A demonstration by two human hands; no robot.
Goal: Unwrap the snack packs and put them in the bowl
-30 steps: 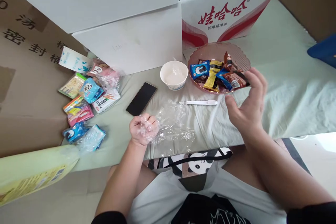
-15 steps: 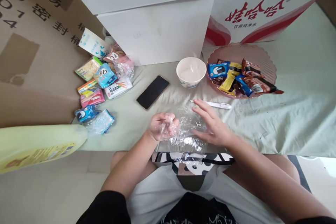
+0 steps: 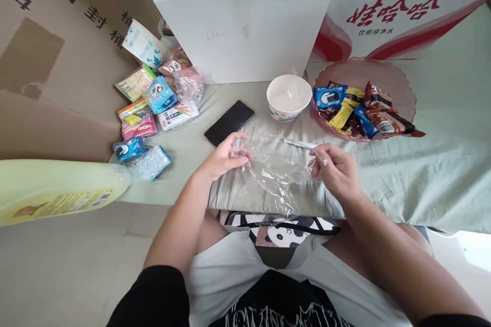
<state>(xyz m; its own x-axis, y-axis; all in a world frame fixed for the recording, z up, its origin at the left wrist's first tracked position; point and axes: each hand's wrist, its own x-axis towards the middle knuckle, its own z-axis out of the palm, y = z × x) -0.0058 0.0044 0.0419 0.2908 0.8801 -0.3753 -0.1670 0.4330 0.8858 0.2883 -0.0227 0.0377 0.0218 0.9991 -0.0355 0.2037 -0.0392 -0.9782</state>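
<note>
A crumpled sheet of clear plastic film point(image 3: 274, 168) stretches between my two hands above the table's front edge, its lower part drooping. My left hand point(image 3: 226, 159) has its curled fingers wrapped in the film's left end. At the opposite end, my right hand point(image 3: 339, 171) pinches the film between thumb and fingers. Just beyond the right fingertips lies a slim white utility knife point(image 3: 299, 143), partly covered by that hand. Behind the film stands a white paper bowl point(image 3: 289, 98) with a blue pattern. A black phone point(image 3: 230, 121) rests on the cloth beyond my left hand.
At the right, a pink scalloped plate point(image 3: 399, 82) holds several wrapped snacks. More snack packets point(image 3: 159, 94) and a tilted paper cup point(image 3: 143, 43) are piled at the left, near a yellow bottle point(image 3: 57, 189). White boxes point(image 3: 238, 30) and a brown carton point(image 3: 57, 87) border the table.
My right hand has gone from open to pinching the film, moving right. My left hand has shifted slightly up and left. The film is spread wider between them. The camera view has shifted a little.
</note>
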